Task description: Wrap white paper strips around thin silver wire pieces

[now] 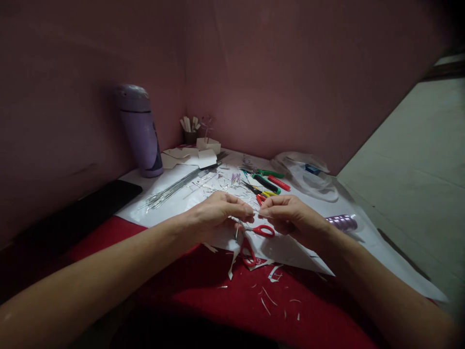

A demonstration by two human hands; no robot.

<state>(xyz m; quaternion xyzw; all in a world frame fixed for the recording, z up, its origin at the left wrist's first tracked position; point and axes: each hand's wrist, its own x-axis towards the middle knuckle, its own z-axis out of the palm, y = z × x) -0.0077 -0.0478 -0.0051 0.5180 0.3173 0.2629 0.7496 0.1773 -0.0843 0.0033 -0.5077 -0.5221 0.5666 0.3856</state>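
My left hand and my right hand meet over the middle of the white paper, fingertips almost touching. Each is closed in a pinch; whatever thin, small piece lies between the fingertips is too fine to name. Just below them, red-handled scissors lie with their handles spread, the blades partly behind my left hand. Beyond my right hand are yellow-and-red-handled scissors with dark blades. A small bunch of purple-and-white strands rests among scattered thin clippings.
Thin wires lie at left near a purple tumbler and a dark flat object. Green-handled pliers, a red tool, a plastic bag and a shiny purple roll are at right. Scraps litter the red cloth.
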